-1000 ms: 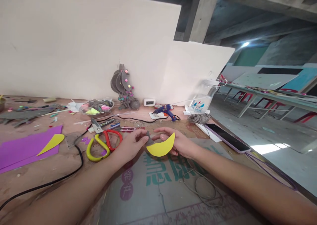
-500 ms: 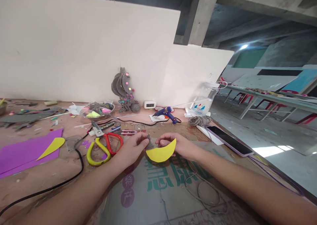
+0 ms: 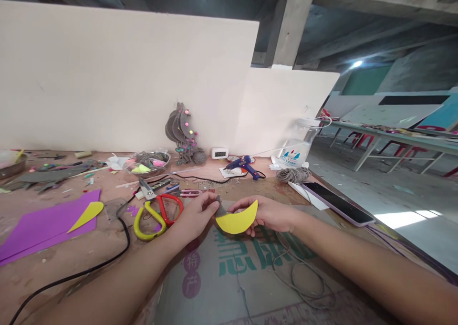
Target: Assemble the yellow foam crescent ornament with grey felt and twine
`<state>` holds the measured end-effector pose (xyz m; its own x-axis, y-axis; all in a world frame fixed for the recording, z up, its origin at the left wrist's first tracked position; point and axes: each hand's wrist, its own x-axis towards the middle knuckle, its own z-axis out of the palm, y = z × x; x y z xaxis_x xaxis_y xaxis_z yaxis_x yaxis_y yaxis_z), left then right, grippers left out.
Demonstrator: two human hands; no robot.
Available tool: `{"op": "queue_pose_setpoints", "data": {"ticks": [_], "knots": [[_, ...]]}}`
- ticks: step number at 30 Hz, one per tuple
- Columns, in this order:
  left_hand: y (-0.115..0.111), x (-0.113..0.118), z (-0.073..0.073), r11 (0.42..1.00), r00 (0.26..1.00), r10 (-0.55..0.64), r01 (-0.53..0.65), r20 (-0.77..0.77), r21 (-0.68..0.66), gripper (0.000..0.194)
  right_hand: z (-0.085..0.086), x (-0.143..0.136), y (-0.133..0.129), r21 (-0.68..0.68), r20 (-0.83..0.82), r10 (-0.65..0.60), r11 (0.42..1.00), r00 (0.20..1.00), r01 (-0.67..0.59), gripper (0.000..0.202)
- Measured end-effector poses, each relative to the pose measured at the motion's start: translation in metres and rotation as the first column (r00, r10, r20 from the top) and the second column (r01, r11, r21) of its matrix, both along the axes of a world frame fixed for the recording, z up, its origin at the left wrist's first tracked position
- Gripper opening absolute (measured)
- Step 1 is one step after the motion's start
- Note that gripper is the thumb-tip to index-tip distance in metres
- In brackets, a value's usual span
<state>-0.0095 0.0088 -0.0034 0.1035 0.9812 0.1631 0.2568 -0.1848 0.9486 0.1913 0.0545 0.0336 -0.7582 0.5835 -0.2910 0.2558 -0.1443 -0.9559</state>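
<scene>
A yellow crescent-shaped piece [image 3: 236,221] is held up in front of me, its left tip covered in grey cord [image 3: 221,208]. My left hand [image 3: 200,214] pinches that grey tip between thumb and fingers. Behind the crescent's right side, my right hand [image 3: 268,213] has its fingers curled; what they grip is partly hidden by the yellow piece. Loose grey cord [image 3: 304,287] lies in loops on the printed cardboard [image 3: 200,310] below my right wrist. Scissors [image 3: 157,215] with one yellow and one red handle rest left of my left hand.
A blue glue gun [image 3: 243,165], a white digital clock [image 3: 219,153] and a grey cord-wrapped craft [image 3: 175,127] stand at the back. Purple sheets [image 3: 46,229] with a yellow cutout [image 3: 88,215] lie left, near a black cable [image 3: 89,268]. To the right are a cord coil [image 3: 292,174], plastic jar [image 3: 296,146] and phone [image 3: 338,203].
The whole view has shifted slightly, so things on the table appear a little further right and lower. Both hands keep the yellow crescent in much the same pose; the right fingers have moved slightly.
</scene>
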Motion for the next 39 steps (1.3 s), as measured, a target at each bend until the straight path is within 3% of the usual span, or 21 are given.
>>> {"op": "queue_pose_setpoints", "data": {"ticks": [6, 10, 18, 22, 26, 28, 30, 34, 39], "knots": [[-0.002, -0.002, 0.003, 1.000, 0.995, 0.009, -0.008, -0.101, 0.013, 0.018, -0.001, -0.001, 0.002, 0.227, 0.110, -0.039, 0.974, 0.993, 0.013, 0.036], [-0.002, -0.003, 0.002, 1.000, 0.990, -0.009, 0.011, -0.139, 0.017, 0.020, -0.005, -0.001, 0.005, 0.386, 0.147, -0.090, 0.922, 0.985, 0.027, 0.035], [-0.002, -0.004, 0.002, 0.996, 0.986, -0.078, 0.082, -0.149, 0.020, 0.021, -0.021, -0.004, 0.007, 0.570, 0.110, -0.208, 0.814, 0.972, 0.110, 0.030], [0.000, -0.004, 0.000, 0.998, 0.997, -0.053, 0.054, -0.062, 0.018, 0.023, -0.023, -0.005, 0.006, 0.648, 0.064, -0.255, 0.745, 0.965, 0.155, 0.026], [0.002, -0.003, 0.001, 0.999, 0.987, 0.040, -0.035, 0.158, -0.034, 0.026, -0.019, -0.002, 0.006, 0.663, -0.160, -0.364, 0.649, 0.918, 0.373, 0.024], [0.003, -0.003, 0.001, 0.994, 0.968, 0.094, -0.079, 0.232, -0.073, 0.030, -0.016, -0.001, 0.006, 0.572, -0.282, -0.402, 0.658, 0.871, 0.490, 0.026], [0.004, -0.004, 0.001, 0.991, 0.958, 0.123, -0.104, 0.258, -0.087, 0.034, -0.013, -0.001, 0.006, 0.490, -0.329, -0.414, 0.694, 0.849, 0.528, 0.030], [0.007, -0.005, -0.002, 0.990, 0.954, 0.127, -0.108, 0.273, -0.086, 0.034, -0.013, -0.004, 0.001, 0.474, -0.225, -0.391, 0.757, 0.893, 0.451, 0.036], [0.005, -0.005, -0.003, 0.995, 0.968, 0.096, -0.093, 0.232, -0.022, 0.031, -0.018, -0.008, -0.004, 0.561, -0.101, -0.325, 0.762, 0.940, 0.323, 0.028]]}}
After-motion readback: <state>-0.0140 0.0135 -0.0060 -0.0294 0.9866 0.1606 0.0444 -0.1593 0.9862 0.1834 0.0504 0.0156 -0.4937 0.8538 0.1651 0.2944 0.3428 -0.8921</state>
